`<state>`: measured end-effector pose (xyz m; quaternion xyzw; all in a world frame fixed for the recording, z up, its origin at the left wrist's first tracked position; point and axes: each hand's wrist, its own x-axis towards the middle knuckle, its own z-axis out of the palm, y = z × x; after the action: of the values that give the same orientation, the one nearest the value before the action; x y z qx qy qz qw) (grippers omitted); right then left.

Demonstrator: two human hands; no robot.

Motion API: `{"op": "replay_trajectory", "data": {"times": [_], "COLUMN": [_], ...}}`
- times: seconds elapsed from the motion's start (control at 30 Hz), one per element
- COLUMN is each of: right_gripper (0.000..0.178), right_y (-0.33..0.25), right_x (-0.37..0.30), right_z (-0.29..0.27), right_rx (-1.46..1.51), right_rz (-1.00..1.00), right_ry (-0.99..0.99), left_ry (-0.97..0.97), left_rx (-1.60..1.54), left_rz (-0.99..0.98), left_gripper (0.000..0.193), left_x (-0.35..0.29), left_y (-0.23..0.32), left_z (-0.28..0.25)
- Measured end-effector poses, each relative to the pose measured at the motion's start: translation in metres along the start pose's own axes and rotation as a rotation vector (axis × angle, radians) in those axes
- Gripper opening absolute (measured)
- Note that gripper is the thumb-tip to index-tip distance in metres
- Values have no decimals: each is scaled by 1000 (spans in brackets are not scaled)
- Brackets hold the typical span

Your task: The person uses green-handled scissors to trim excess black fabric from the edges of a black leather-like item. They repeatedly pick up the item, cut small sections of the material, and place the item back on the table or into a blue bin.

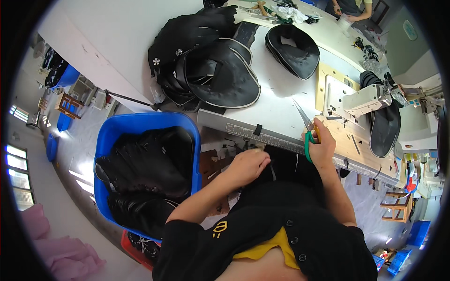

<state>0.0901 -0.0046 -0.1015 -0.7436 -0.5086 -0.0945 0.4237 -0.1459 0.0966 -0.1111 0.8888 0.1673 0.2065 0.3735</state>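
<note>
My right hand [323,144] grips a pair of scissors [307,121] with green handles, at the table's front edge. Their pointed metal blades reach up and away over the white tabletop, slightly apart. Close to my lap, left of the scissors, my left hand [248,166] is closed, its fingertips pinched together. Whatever it may hold is too small to make out. Beyond the hands, a single black leather shoe upper [293,51] rests on the table. To its left lies a heap of black leather uppers [222,72], some with pale edging.
On the right stands a sewing machine [368,99], with another black piece [385,129] beside it. A metal ruler [281,140] runs along the table's front edge. At my left a blue tub [197,150] holds black leather pieces. Another person [358,14] works at the far right.
</note>
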Motion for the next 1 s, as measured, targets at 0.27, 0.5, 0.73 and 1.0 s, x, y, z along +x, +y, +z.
{"op": "replay_trajectory", "data": {"times": [0.27, 0.5, 0.73, 1.0], "right_gripper": [56, 60, 61, 62], "right_y": [-2, -5, 2, 8], "right_x": [-4, 2, 15, 15], "right_z": [-5, -14, -43, -57], "right_rx": [35, 214, 460, 584], "right_rz": [90, 125, 374, 301], "right_ry": [-49, -132, -236, -334], "left_ry": [360, 646, 973, 1097], "left_rx": [83, 93, 29, 748], "left_rz": [-558, -592, -242, -183], "left_gripper": [43, 35, 25, 28], "left_x": [-60, -58, 13, 111], "left_y": [-51, -75, -18, -55], "left_z": [-6, 6, -23, -129]}}
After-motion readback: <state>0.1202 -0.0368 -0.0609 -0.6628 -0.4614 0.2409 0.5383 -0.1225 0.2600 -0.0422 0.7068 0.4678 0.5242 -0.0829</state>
